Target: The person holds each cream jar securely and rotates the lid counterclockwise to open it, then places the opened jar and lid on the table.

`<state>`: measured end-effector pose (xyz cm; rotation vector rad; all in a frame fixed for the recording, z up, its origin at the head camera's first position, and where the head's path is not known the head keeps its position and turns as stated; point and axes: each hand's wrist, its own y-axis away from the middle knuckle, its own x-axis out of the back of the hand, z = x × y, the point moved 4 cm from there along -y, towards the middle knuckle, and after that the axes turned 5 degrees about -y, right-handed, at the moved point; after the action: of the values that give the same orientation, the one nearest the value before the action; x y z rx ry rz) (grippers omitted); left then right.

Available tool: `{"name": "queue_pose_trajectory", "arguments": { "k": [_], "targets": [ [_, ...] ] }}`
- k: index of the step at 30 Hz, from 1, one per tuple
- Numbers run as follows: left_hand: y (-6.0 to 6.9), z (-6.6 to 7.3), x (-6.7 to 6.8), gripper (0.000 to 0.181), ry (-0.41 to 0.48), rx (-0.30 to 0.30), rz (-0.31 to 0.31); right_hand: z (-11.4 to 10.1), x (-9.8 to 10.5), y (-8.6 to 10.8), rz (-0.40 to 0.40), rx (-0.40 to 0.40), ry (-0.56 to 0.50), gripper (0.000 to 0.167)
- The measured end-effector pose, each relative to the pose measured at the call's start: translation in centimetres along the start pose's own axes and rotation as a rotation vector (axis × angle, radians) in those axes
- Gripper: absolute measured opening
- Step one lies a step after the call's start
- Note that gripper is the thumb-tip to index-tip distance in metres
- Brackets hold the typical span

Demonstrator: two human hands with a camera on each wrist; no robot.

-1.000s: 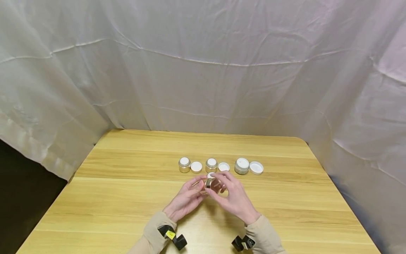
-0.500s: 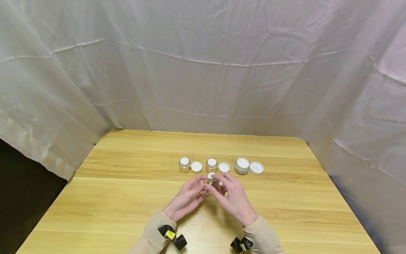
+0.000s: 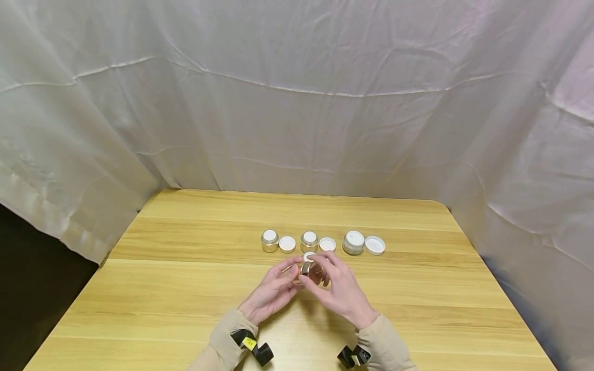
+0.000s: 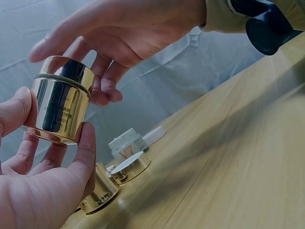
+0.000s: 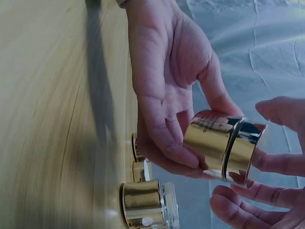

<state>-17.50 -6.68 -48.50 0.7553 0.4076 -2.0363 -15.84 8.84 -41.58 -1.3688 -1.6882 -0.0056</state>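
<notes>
My left hand (image 3: 274,292) grips a shiny gold cosmetic jar (image 4: 59,109) by its base, tilted above the table. Thumb and fingers wrap the jar's lower part in the left wrist view. The gold lid (image 5: 246,152) sits on the jar, with a dark seam between them. Around the lid my right hand (image 3: 342,291) is spread, fingertips touching or very near it. In the right wrist view its thumb stands slightly apart from the lid. Just beyond the hands is another white-topped jar (image 3: 308,256), mostly hidden.
Across the wooden table (image 3: 185,299) stand a left gold jar (image 3: 270,242), a middle gold jar (image 3: 309,242) and a glass jar (image 3: 353,244). Beside them lie upturned lids: left lid (image 3: 287,244), middle lid (image 3: 327,244), right lid (image 3: 375,245). Grey curtains (image 3: 297,129) surround the table.
The right fingers close in around the lid half a second ago, then spread again, the thumb moving back off it. The left hand and the jar stay nearly in place.
</notes>
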Motion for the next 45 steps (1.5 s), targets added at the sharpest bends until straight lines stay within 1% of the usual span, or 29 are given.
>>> {"name": "queue_pose_trajectory", "arguments": {
  "k": [7,12,16,18,23,27,31,36,41,45],
  "targets": [
    [0.03,-0.03,-0.01,0.022,-0.011,-0.001,0.001,-0.17,-0.04,-0.11,0.021,0.023,-0.022,0.034],
    [0.13,-0.04,0.01,0.022,-0.01,0.005,0.008,-0.27,0.06,-0.09,-0.003,0.04,0.004,0.037],
    [0.18,0.02,-0.02,0.022,-0.008,0.007,0.008,-0.16,0.12,-0.05,-0.012,0.025,0.0,0.041],
    [0.16,0.04,-0.03,0.021,-0.009,0.006,0.007,-0.09,0.1,-0.06,-0.009,0.012,-0.008,0.041],
    [0.12,0.06,-0.06,0.02,-0.021,0.005,0.002,-0.03,0.01,-0.09,0.026,-0.009,-0.02,0.035],
    [0.12,0.05,-0.08,0.019,-0.027,0.007,-0.001,-0.12,0.0,-0.06,0.045,-0.004,-0.022,0.029],
    [0.11,0.03,-0.05,0.021,-0.025,0.01,0.001,-0.22,0.03,-0.07,0.032,0.016,-0.033,0.028],
    [0.11,0.04,-0.02,0.022,-0.016,0.011,0.005,-0.11,0.1,-0.05,0.003,0.022,-0.051,0.033],
    [0.08,-0.01,-0.03,0.02,-0.004,0.002,-0.015,0.06,-0.05,0.04,-0.012,-0.006,-0.045,0.037],
    [0.03,-0.11,0.0,0.018,0.001,-0.004,-0.029,0.04,-0.21,-0.02,0.002,-0.022,-0.051,0.035]
  ]
}}
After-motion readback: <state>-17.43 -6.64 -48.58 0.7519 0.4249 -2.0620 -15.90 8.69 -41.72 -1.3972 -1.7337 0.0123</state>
